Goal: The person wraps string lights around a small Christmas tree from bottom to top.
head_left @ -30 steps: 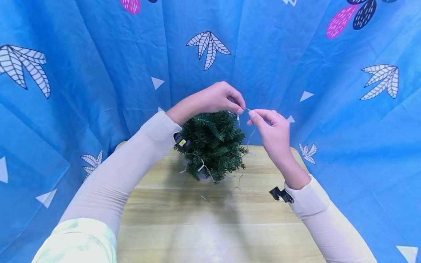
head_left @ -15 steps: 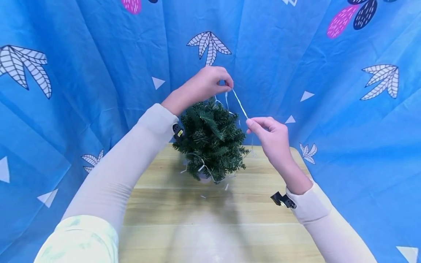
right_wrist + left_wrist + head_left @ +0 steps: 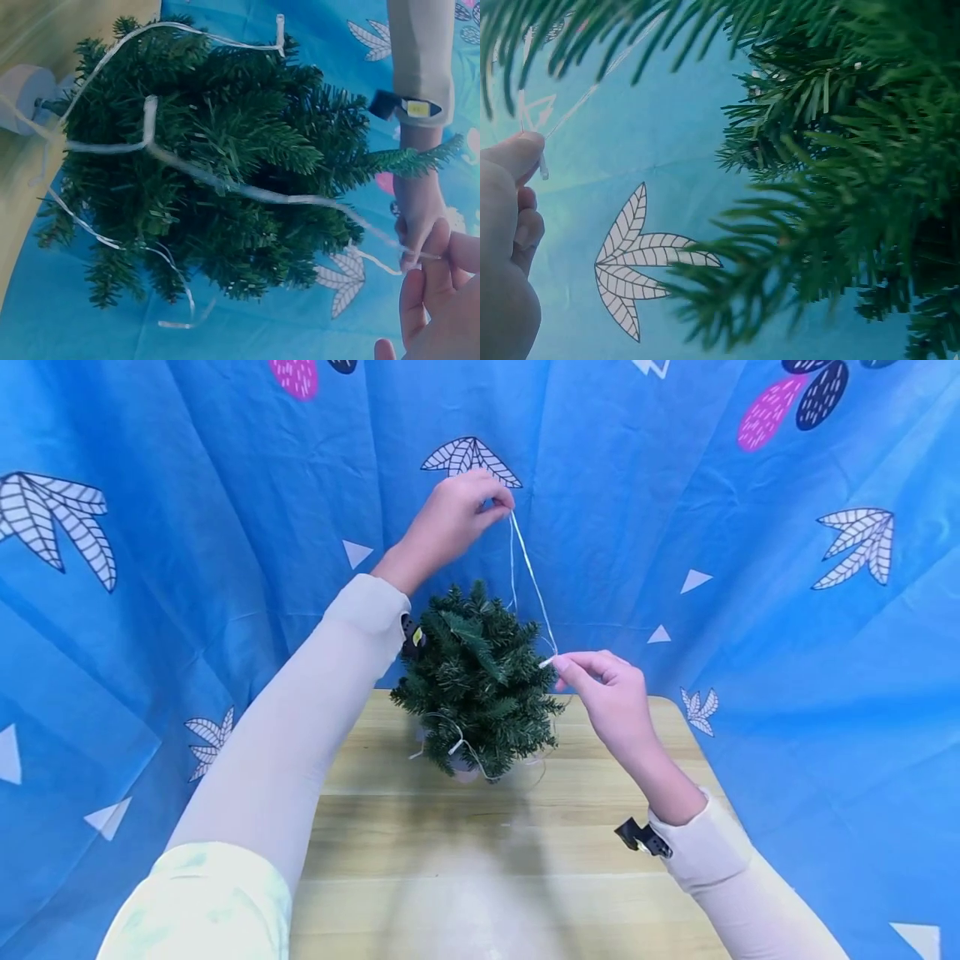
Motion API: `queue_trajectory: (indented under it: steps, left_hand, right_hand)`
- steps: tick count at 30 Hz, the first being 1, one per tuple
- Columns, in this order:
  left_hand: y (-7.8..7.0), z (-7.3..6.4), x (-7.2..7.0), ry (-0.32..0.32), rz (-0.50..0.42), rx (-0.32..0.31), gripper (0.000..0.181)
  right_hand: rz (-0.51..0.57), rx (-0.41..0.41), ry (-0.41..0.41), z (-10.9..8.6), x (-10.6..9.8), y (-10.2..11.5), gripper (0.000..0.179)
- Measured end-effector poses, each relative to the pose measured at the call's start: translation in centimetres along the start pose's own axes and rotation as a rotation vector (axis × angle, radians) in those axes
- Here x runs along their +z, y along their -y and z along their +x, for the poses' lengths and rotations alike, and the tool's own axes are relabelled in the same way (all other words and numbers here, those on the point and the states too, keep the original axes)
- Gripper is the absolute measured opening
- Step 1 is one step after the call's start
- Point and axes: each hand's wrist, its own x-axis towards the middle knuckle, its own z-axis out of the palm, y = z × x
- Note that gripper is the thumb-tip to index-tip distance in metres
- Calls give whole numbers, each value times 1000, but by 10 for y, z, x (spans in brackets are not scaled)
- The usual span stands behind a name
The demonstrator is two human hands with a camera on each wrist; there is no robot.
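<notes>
A small green artificial Christmas tree [image 3: 480,685] stands in the middle of the table in the head view. Above its top and a little to the right, my left hand [image 3: 467,510] pinches a white string-light wire [image 3: 534,583] between thumb and fingertips. From there the strand slants down, taut, to my right hand [image 3: 613,702], which pinches it beside the tree's right side. A small bulb [image 3: 547,662] pokes out at the right fingertips. In the right wrist view more of the light string [image 3: 255,193] runs loosely across the branches.
The tree's pale round base [image 3: 26,97] shows in the right wrist view. Under it lies a light wooden table [image 3: 480,860]. A blue patterned cloth [image 3: 622,485] hangs behind and at both sides. Each wrist wears a black strap with a small camera.
My left hand has risen and shifted left, drawing out a longer stretch of wire between the hands. My right hand has moved slightly lower, still pinching the strand.
</notes>
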Motion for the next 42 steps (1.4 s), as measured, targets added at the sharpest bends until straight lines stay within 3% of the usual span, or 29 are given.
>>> queue_trajectory:
  steps: [10, 15, 19, 24, 32, 42]
  left_hand:
    - [8, 18, -6, -84, 10, -75, 22]
    - [24, 19, -5, -114, 14, -170, 24]
    - [41, 12, -7, -123, 5, -295, 24]
    - [58, 1, -12, -165, -29, -386, 25]
    - [68, -20, -17, -242, -152, -447, 25]
    - [72, -43, -24, -294, -219, -496, 25]
  right_hand:
    - [-16, 8, -6, -8, 5, -4, 30]
    - [-33, 1, 5, -15, 10, -8, 27]
    - [-48, 4, 20, -20, 13, -11, 26]
    - [-58, 8, 28, -26, 14, -15, 28]
    - [-87, 21, 27, -35, 7, -17, 28]
    - [-101, 28, 16, -45, -5, -20, 25]
